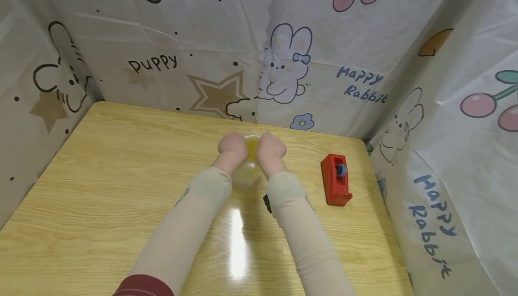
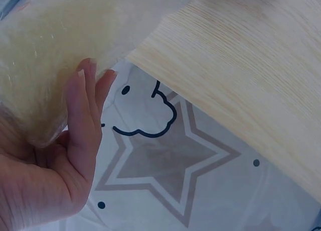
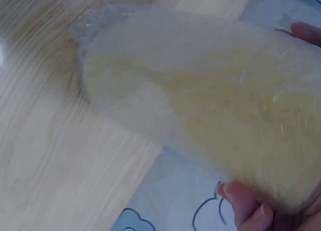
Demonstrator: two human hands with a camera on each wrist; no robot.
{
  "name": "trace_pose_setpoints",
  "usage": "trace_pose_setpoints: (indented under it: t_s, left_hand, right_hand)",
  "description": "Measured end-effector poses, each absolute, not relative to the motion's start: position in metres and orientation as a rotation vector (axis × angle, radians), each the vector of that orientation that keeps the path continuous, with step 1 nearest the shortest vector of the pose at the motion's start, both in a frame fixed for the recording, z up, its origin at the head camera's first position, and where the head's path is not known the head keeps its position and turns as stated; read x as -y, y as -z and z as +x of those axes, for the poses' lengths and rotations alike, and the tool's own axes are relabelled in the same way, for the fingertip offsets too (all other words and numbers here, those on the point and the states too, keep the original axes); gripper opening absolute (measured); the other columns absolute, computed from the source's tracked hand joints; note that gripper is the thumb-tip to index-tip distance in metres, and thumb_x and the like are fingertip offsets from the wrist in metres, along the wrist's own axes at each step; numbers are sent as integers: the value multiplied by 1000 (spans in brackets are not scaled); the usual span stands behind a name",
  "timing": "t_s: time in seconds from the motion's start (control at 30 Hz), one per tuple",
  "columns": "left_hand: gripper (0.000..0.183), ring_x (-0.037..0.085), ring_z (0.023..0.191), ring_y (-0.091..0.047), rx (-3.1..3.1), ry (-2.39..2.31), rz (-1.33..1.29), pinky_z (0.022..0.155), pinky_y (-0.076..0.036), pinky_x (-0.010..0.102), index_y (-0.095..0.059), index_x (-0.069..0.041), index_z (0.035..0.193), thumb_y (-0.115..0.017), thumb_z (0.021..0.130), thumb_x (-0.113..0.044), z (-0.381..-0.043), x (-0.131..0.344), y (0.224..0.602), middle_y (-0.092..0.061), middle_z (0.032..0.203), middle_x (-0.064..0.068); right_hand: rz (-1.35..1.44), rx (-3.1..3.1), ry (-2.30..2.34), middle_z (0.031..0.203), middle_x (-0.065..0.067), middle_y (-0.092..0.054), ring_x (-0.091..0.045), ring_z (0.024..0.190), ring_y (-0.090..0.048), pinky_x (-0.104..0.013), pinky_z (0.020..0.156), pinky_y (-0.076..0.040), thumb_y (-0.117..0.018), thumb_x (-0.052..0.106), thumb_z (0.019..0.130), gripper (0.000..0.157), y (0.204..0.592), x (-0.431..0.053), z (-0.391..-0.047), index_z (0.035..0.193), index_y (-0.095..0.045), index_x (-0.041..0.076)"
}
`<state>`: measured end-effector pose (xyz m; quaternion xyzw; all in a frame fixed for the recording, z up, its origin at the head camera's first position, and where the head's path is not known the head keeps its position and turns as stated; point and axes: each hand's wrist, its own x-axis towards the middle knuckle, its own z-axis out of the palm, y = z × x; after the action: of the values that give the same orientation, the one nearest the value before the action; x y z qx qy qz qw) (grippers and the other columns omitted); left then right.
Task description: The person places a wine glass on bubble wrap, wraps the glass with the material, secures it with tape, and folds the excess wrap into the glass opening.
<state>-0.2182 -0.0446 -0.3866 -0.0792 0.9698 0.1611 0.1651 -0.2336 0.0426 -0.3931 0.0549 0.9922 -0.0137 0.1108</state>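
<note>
A pale yellow, oblong bundle in clear plastic wrap [image 3: 200, 105] is held between both hands over the far part of the table. In the head view, the yellow part of the bundle [image 1: 252, 149] shows between the hands, and its lower end hangs toward the person. My left hand [image 1: 234, 148] grips its left side; the left wrist view shows the fingers [image 2: 83, 105] bent up against the wrap. My right hand [image 1: 272, 150] holds the other side, with fingertips [image 3: 243, 198] at the bundle's lower edge. Palm contact is partly hidden.
A red tape dispenser [image 1: 336, 180] stands on the wooden table [image 1: 141, 165], to the right of the hands. Printed cloth [image 1: 214, 39] hangs behind the table and at both sides. A small black object [image 1: 267, 203] shows by the right sleeve.
</note>
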Motion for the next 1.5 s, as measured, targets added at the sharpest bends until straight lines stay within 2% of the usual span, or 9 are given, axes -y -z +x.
trace_pose_setpoints:
  t_s: [0.1, 0.37, 0.53, 0.6, 0.7, 0.77, 0.87, 1.07, 1.5]
  left_hand:
    - [23, 18, 76, -61, -2731, -566, -212, 59, -51, 26, -63, -2, 101, -59, 81, -13, -218, 48, 386, -66, 95, 8]
    - [31, 18, 58, -59, -2602, -835, -208, 48, -51, 22, -57, 6, 113, -55, 85, -6, -214, 57, 383, -63, 103, 19]
    - [64, 17, 59, -56, -2551, -997, -213, 48, -47, 19, -29, 12, 136, -55, 87, -19, -215, 63, 393, -60, 103, 20]
    - [78, 19, 69, -56, -2484, -1122, -189, 57, -48, 22, -15, 11, 141, -54, 88, -31, -214, 68, 399, -56, 106, 19]
    - [81, 26, 96, -54, -2334, -1315, -80, 82, -49, 34, -16, 4, 141, -53, 88, -45, -210, 75, 404, -47, 121, 18]
    - [80, 30, 119, -45, -2229, -1408, 13, 101, -40, 46, -17, -3, 141, -57, 87, -46, -206, 81, 407, -40, 134, 17]
    - [84, 33, 135, -30, -2142, -1531, 205, 111, -26, 55, -16, -8, 144, -68, 83, -32, -204, 86, 415, -28, 146, 16]
    - [92, 30, 131, -38, -2341, -1614, 457, 111, -31, 47, -24, -8, 144, -80, 72, -14, -203, 82, 434, -37, 141, 13]
    - [78, 32, 115, -50, -2502, -1506, 277, 99, -46, 41, -25, -2, 139, -74, 80, -17, -200, 85, 448, -44, 136, 18]
  right_hand:
    - [101, -2900, 172, 96, -8, -68, -19, 77, -64, -31, 60, -52, -53, 11, 89, 19, 394, -49, -235, 104, -64, 8]
    - [-198, -2685, 730, 89, -12, -63, -17, 61, -55, -24, 50, -50, -46, 1, 84, 26, 398, -72, -240, 104, -63, 2]
    - [-300, -2415, 1087, 98, -15, -57, -16, 63, -51, -26, 54, -51, -43, 10, 88, 40, 406, -91, -244, 127, -49, 4]
    - [-308, -2282, 1190, 113, -17, -53, -15, 67, -51, -28, 60, -54, -40, 19, 92, 50, 409, -101, -245, 140, -35, 8]
    - [-341, -2102, 1339, 129, -20, -42, -17, 75, -52, -35, 74, -56, -38, 22, 91, 59, 417, -117, -243, 147, -22, 15]
    - [-391, -2008, 1410, 141, -17, -33, -20, 89, -54, -39, 83, -55, -42, 15, 87, 67, 421, -127, -240, 149, -16, 21]
    - [-457, -1993, 1444, 145, -16, -29, -25, 101, -55, -42, 86, -53, -52, 5, 83, 78, 426, -134, -235, 149, -14, 24]
    - [-485, -2238, 1388, 138, -13, -39, -26, 96, -56, -37, 74, -54, -76, 10, 75, 88, 430, -121, -228, 144, -22, 19]
    - [-400, -2278, 1451, 138, -12, -40, -23, 89, -59, -28, 69, -53, -77, 7, 74, 92, 437, -112, -224, 145, -21, 24]
